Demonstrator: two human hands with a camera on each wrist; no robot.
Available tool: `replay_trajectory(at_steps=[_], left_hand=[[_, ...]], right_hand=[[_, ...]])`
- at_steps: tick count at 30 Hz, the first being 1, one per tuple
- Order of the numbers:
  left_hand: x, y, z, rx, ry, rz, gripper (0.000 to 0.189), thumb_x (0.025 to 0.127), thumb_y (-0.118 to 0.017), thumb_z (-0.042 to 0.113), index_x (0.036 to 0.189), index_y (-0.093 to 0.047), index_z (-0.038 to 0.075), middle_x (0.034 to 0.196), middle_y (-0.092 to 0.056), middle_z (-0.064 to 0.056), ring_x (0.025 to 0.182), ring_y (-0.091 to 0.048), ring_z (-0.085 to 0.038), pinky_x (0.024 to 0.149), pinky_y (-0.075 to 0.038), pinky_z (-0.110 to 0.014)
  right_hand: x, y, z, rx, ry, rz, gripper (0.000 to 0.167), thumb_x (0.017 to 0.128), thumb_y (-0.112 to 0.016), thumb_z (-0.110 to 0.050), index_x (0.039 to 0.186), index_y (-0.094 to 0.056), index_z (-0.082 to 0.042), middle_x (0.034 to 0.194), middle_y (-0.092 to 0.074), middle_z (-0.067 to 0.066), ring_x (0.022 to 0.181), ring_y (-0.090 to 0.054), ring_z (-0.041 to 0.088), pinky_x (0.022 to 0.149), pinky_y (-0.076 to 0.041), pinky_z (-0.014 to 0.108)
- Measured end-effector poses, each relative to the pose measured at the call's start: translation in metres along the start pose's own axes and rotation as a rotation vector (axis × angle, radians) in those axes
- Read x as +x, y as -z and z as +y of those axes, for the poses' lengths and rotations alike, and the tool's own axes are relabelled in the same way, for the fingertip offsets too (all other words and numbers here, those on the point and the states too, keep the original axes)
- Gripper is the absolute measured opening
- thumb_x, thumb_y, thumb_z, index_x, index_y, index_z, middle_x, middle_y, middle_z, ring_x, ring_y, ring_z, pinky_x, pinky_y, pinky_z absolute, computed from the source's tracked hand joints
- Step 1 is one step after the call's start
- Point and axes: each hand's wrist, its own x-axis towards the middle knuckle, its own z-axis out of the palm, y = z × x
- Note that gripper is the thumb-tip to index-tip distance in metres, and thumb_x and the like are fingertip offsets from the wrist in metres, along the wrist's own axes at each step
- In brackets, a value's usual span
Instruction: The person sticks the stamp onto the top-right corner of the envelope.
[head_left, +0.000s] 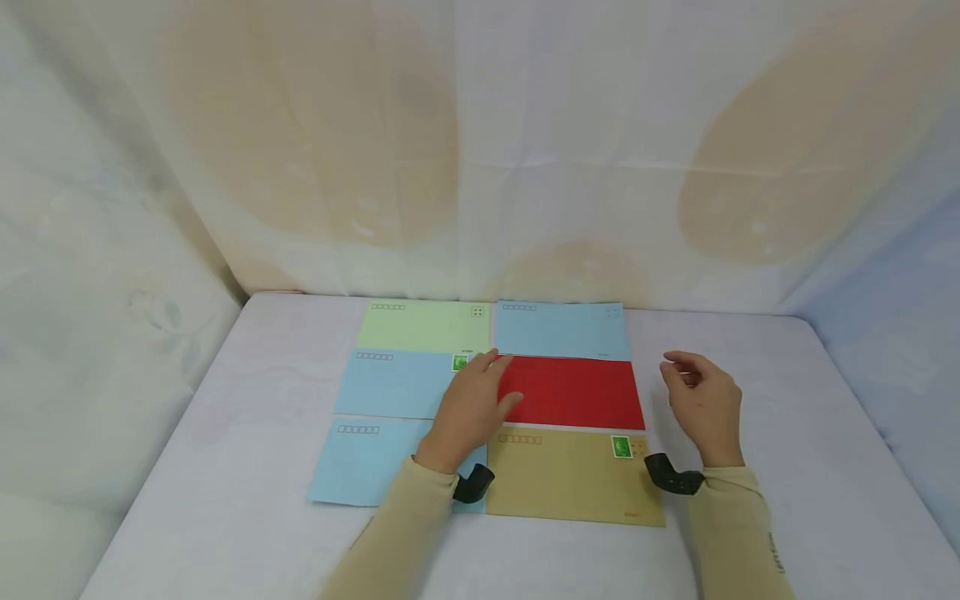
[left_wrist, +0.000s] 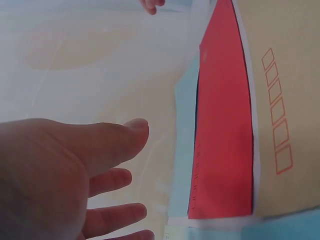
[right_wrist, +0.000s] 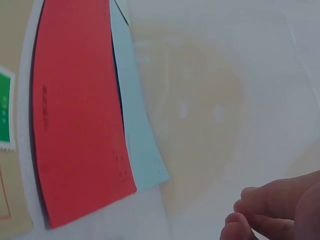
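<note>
Over the seam between the middle blue envelope (head_left: 390, 385) and the red envelope (head_left: 570, 392), my left hand (head_left: 468, 408) has its fingers extended and thumb apart, gripping nothing. A green stamp (head_left: 460, 362) on that blue envelope shows just beside its fingers. To the right of the envelopes, my right hand (head_left: 705, 408) is raised with fingers loosely bent. Its thumb (right_wrist: 235, 231) comes near the fingertips in the right wrist view, and no object shows between them. Closest to it is the right end of the red envelope.
Around these lie a pale green envelope (head_left: 423, 327) and a light blue one (head_left: 562, 331) at the back. In front are another blue envelope (head_left: 367, 467) and a tan envelope (head_left: 570, 475) bearing a green stamp (head_left: 622, 447). A white cloth covers the table (head_left: 825, 517); patterned curtains (head_left: 525, 150) surround it.
</note>
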Motion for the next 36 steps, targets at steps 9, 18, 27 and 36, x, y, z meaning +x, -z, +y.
replay_trajectory(at_steps=[9,18,27,36], left_hand=[[0.004,-0.012,0.005,0.032,-0.026,-0.022,0.059,0.094,-0.073,0.029,0.144,-0.054,0.004,0.147,-0.051,-0.018,0.136,-0.048,-0.033,0.111,-0.043,-0.042],[0.007,-0.019,0.007,0.107,-0.037,-0.058,0.059,0.092,-0.074,0.027,0.143,-0.055,0.005,0.148,-0.050,-0.017,0.137,-0.048,-0.032,0.112,-0.042,-0.040],[0.007,-0.026,0.007,0.166,-0.045,-0.065,0.059,0.089,-0.078,0.026,0.142,-0.058,0.008,0.147,-0.053,-0.016,0.136,-0.049,-0.031,0.109,-0.044,-0.038],[0.008,-0.030,0.005,0.182,-0.067,-0.044,0.058,0.089,-0.078,0.028,0.140,-0.060,0.007,0.145,-0.054,-0.017,0.135,-0.051,-0.032,0.109,-0.044,-0.038]], right_hand=[[0.003,0.005,0.006,-0.029,-0.073,-0.052,0.034,0.101,-0.058,-0.023,0.123,-0.068,0.000,0.110,-0.069,0.022,0.094,-0.061,0.029,0.056,-0.043,0.013],[0.005,0.010,0.014,-0.114,-0.144,-0.130,0.037,0.101,-0.057,-0.022,0.128,-0.064,0.003,0.117,-0.066,0.025,0.102,-0.063,0.037,0.063,-0.047,0.022],[0.006,0.012,0.018,-0.180,-0.233,-0.291,0.043,0.100,-0.056,-0.020,0.132,-0.058,0.009,0.126,-0.059,0.031,0.108,-0.059,0.045,0.083,-0.053,0.053],[0.007,0.008,0.024,-0.204,-0.242,-0.327,0.043,0.099,-0.058,-0.019,0.132,-0.057,0.009,0.127,-0.057,0.033,0.105,-0.059,0.044,0.081,-0.055,0.052]])
